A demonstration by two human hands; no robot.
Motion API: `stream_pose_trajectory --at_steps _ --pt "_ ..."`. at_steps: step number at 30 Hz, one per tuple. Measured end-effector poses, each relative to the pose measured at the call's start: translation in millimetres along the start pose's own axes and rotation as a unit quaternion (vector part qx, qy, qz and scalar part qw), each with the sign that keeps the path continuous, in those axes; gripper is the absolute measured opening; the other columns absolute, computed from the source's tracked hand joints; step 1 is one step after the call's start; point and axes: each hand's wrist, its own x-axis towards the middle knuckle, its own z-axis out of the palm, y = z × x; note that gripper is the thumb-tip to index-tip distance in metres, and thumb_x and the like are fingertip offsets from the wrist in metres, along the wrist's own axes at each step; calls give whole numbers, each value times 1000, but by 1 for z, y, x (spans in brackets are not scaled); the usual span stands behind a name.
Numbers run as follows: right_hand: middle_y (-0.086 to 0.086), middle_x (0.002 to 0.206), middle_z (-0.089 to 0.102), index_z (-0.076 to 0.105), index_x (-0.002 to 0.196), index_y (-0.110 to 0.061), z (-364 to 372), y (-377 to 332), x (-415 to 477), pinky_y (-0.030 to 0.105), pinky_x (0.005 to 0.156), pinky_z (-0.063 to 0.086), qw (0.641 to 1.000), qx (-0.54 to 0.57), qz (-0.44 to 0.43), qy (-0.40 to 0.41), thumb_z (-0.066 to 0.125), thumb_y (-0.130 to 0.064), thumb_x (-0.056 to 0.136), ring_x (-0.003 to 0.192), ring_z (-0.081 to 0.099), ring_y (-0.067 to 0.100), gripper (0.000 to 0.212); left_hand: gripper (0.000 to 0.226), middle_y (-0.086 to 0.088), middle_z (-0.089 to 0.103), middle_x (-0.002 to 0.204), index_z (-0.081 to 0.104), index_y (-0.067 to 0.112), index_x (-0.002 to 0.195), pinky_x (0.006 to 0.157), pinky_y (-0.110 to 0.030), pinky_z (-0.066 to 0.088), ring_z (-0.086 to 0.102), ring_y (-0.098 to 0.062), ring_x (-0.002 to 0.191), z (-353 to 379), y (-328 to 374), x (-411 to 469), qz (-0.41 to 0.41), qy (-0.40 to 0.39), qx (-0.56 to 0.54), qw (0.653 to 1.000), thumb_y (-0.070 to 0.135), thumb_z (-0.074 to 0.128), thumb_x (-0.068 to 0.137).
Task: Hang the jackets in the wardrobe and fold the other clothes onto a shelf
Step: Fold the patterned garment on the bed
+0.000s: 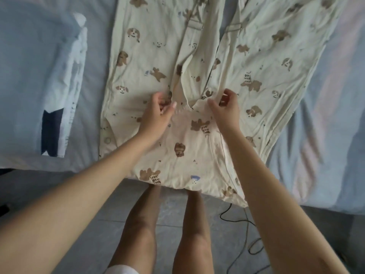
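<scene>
bed [27, 56]: slack blue sheet; a tug could rumple it.
pyjamas [150, 56]: spread over bed's middle, hem past its near edge; may slip floorward.
shirt [74, 76]: on bed's left, apart; a wide fold might sweep it.
left hand [158, 113]: fingers curled, pinching pyjamas mid-bed; uneven pull skews the fold.
right hand [227, 109]: pinching likewise, near the left.
cable [245, 224]: floor below bed's near edge; trip risk.
</scene>
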Motion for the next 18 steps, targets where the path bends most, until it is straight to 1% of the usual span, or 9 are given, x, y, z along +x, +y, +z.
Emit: stream_pose_trajectory --at_steps 3,5,7,8,10,12,14,16,18 --pt "4 101 65 48 128 -5 -5 -27 48 21 58 53 988 124 78 -42 66 -8 83 77 64 13 49 56 3 53 118 40 8 134 91 -24 44 55 -13 108 9 19 48 -52 -10 -68 996 26 66 87" --pt "10 91 68 59 112 -2 -13 -45 78 23 54 51 978 183 86 -60 66 -3 81 70 65 17 32 59 0 61 115 48 7 130 90 -31 50 61 -16 101 8 30 79 -93 -22 -112 989 20 73 78" --pt "2 65 63 59 83 -8 -21 -65 105 23 50 47 966 228 80 -95 63 0 82 55 60 13 9 45 -7 66 98 55 3 122 74 -29 54 65 -18 84 5 53 105 -137 -58 -195 969 8 67 78" --pt "0 58 59 56 76 -10 -23 -69 115 23 50 45 960 241 83 -118 63 -1 82 52 56 12 13 31 -8 66 90 59 2 114 63 -24 53 64 -17 75 4 61 112 -150 -93 -232 957 3 60 82" --pt "2 61 61 59 79 -9 -27 -80 134 23 55 48 947 256 108 -164 61 -6 85 59 56 15 7 14 -6 65 78 63 6 96 55 -21 50 62 -16 65 -3 83 127 -166 -149 -252 942 3 52 88" --pt "4 76 66 65 93 -8 -32 -92 155 26 65 51 940 241 118 -211 58 -11 89 70 61 17 8 15 -3 66 72 64 10 86 62 -25 51 62 -17 65 -11 105 147 -175 -174 -256 935 7 49 90" --pt "2 81 65 67 96 -11 -36 -104 169 24 65 51 937 222 118 -242 59 -13 88 71 62 15 12 20 -2 67 68 64 10 85 68 -29 50 61 -17 66 -17 123 166 -178 -186 -268 928 7 46 91" --pt "0 78 61 63 92 -15 -39 -115 183 23 63 48 929 232 107 -269 61 -14 86 69 59 13 7 20 -1 68 67 64 10 87 63 -26 51 63 -15 64 -20 137 184 -176 -190 -252 932 7 46 92" --pt "-1 79 58 53 89 -19 -43 -131 207 24 66 44 906 293 100 -289 60 -10 85 68 55 12 12 15 0 69 75 64 11 92 56 -21 52 65 -11 64 -21 157 209 -175 -184 -252 934 8 49 91"
